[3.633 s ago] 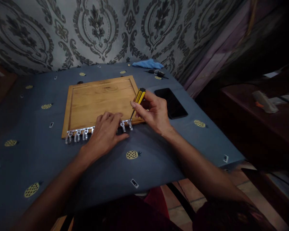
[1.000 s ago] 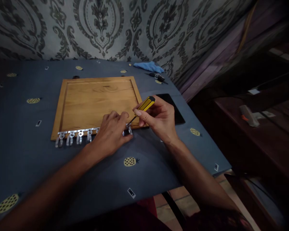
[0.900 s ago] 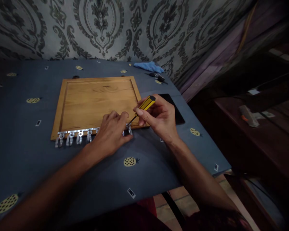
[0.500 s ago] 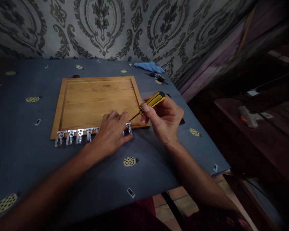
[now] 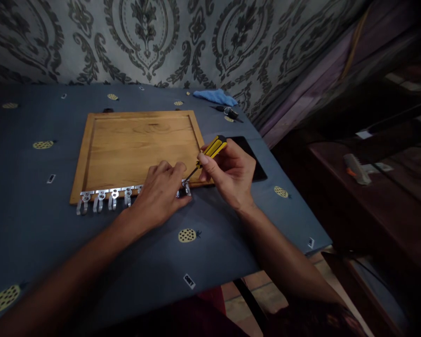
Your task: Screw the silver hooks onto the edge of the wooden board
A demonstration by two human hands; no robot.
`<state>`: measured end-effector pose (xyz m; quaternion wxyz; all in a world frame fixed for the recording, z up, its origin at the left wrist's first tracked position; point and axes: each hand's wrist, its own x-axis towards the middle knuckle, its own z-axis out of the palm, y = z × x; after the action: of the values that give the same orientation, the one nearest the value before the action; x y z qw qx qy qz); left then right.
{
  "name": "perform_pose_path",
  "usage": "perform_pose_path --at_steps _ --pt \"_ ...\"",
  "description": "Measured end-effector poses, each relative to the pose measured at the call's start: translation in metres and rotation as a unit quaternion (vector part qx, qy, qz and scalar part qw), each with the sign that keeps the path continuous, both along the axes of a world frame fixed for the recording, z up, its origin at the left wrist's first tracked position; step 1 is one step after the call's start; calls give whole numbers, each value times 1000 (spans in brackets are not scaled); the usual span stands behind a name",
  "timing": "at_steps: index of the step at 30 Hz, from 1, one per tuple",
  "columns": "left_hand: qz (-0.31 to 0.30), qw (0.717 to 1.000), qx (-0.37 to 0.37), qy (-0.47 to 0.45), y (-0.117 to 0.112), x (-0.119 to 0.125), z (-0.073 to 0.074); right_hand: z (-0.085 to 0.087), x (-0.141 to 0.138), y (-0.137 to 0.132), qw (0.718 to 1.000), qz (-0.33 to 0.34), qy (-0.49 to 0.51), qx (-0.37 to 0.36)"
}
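A wooden board (image 5: 140,147) with a raised frame lies flat. Along its near edge runs a metal hook rail (image 5: 114,193) with several silver hooks. My left hand (image 5: 159,189) grips the rail near its right end, fingers curled over it and thumb at the near side; the palm hides part of the rail. In my right hand (image 5: 235,175) is a yellow-and-black screwdriver (image 5: 214,147), pinched by the handle. Its shaft slants down to the left, and the tip is at the rail's rightmost hook (image 5: 185,187). Whether a screw sits under the tip, I cannot tell.
A dark flat tablet-like object (image 5: 259,171) lies partly behind my right hand. Farther back are a blue cloth (image 5: 215,97) and dark keys or a small tool (image 5: 229,112). The blue tablecloth (image 5: 73,262) ends at the right edge, beside dark furniture (image 5: 340,187).
My right hand has moved slightly left and down with the screwdriver, bringing its tip from just above the rail onto the right-end hook. My left hand keeps its place on the rail.
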<state>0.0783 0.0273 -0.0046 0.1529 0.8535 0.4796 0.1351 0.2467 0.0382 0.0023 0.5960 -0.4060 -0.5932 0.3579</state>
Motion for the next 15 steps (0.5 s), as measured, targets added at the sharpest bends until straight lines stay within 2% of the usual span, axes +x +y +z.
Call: perform_pose_path --at_steps 9,15 --pt "-8 1000 11 -14 1 -1 -2 1 1 0 999 11 -9 -30" --pt "-6 1000 5 -13 0 -1 -1 9 6 1 997 70 -3 -42"
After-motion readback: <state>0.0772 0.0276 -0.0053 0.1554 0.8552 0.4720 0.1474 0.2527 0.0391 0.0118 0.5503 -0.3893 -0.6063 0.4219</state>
